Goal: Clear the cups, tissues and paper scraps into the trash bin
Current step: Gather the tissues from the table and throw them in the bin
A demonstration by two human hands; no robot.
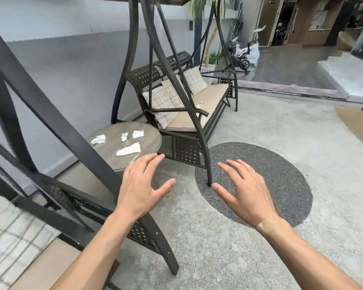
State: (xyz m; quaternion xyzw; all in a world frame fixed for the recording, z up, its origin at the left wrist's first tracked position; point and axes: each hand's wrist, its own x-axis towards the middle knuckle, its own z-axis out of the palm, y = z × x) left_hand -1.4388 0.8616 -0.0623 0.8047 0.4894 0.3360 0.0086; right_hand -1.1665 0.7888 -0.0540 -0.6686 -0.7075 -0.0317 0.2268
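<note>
Several crumpled white tissues lie on a small round wicker table [111, 155] left of centre: one at its left [99, 139], a small one [124, 136], one at the back [138, 134] and a long flat one [129, 149] nearest me. A small paper scrap [202, 103] rests on the swing bench seat [210, 97]. My left hand [142, 188] hovers with fingers spread just in front of the table, holding nothing. My right hand [246, 191] is held out over the floor, fingers straight and empty. No cup or trash bin is in view.
Dark metal swing frames stand around me: a near leg [88, 155] crosses in front of the table and another post [208, 164] lands on a round grey mat [281, 181]. Checked cushions [161, 101] line the bench. An exercise bike [242, 57] stands far back.
</note>
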